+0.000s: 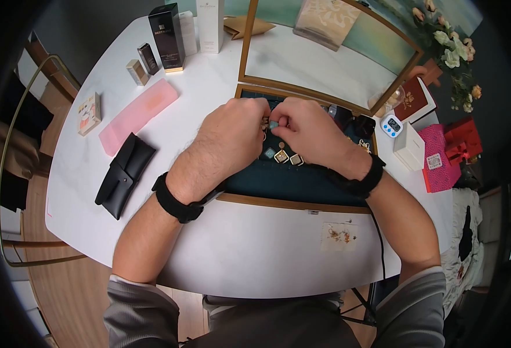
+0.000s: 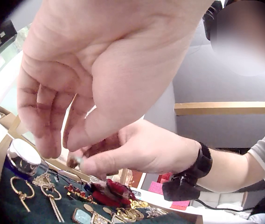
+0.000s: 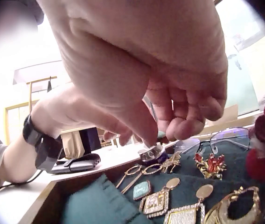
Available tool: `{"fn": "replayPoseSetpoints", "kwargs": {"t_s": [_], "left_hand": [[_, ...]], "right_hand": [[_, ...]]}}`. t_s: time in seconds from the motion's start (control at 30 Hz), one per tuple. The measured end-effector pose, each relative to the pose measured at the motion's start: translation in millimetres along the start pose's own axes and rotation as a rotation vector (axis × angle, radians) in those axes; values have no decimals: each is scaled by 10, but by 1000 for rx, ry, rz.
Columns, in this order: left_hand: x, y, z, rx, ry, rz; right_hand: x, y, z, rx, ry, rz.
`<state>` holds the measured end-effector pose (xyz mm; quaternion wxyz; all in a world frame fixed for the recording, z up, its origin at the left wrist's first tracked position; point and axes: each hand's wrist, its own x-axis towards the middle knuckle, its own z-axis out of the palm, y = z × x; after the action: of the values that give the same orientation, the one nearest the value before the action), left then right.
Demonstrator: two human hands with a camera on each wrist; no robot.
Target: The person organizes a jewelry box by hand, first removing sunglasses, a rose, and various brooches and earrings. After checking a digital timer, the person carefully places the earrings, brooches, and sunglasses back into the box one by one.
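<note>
Both hands meet above a wooden jewelry box (image 1: 290,203) with a dark green lining. In the head view the right hand (image 1: 319,136) pinches a small teal piece (image 1: 274,124) between thumb and fingers; the piece also shows at the fingertips in the right wrist view (image 3: 161,134). The left hand (image 1: 226,133) is close beside it, fingers bent down; whether it grips anything is unclear. Beneath the hands lie a turquoise square earring (image 3: 142,189), a square gold earring with stones (image 3: 155,203), gold hoops with dangling chains (image 2: 22,192) and a red ornament (image 3: 210,164).
The box's mirrored lid (image 1: 325,46) stands raised behind. To the left are a black glasses case (image 1: 125,176), a pink pouch (image 1: 138,116) and several small boxes. A white timer (image 1: 391,125), a white box (image 1: 409,146) and a pink box (image 1: 441,165) stand on the right.
</note>
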<state>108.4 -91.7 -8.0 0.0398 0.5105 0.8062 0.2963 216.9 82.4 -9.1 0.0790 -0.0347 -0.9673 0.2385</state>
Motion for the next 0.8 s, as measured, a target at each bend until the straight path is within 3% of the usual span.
{"fn": "replayPoseSetpoints", "kwargs": {"t_s": [0.23, 0.3, 0.4, 0.67, 0.8], "left_hand": [[54, 28, 11, -302, 81, 53], [51, 65, -28, -401, 113, 41], [62, 87, -81, -410, 75, -29], [62, 72, -61, -299, 93, 45], [68, 48, -50, -297, 115, 55]], "right_hand": [[-83, -45, -75, 203, 202, -175], [-88, -46, -60, 227, 212, -153], [-89, -58, -61, 259, 222, -146], [-111, -24, -70, 212, 234, -188], [-131, -56, -94, 322, 207, -98]]}}
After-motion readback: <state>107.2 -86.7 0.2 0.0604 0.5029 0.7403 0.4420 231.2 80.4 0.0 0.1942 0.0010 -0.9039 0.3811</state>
